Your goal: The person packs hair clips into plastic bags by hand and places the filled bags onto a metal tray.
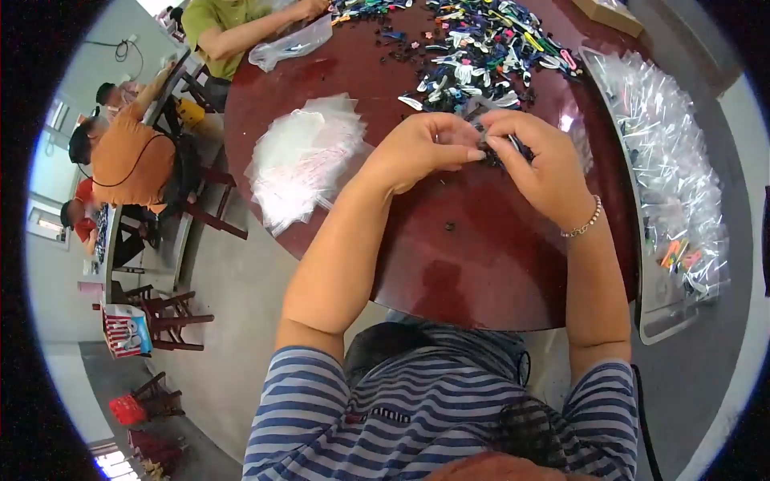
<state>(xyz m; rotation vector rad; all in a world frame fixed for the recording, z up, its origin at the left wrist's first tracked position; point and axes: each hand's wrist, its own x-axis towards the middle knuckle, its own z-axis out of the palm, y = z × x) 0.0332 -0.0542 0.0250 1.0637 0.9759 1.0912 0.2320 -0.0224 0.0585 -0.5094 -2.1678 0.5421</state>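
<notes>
Both my hands meet above the dark red table, close to its pile of small hair clips. My left hand is closed, thumb and fingers pinching the edge of what looks like a small clear plastic bag. The fingers of my right hand are curled round the bag's other side. Dark small pieces, partly hidden by the right fingers, show at the bag; whether they lie inside it I cannot tell. To the left of my hands lies a fanned stack of flat clear bags.
A tray of filled clear bags stands along the table's right side. Across the round table, a person in a green shirt handles a plastic bag. Other people sit at a long table on the left. A cardboard box is at the back right.
</notes>
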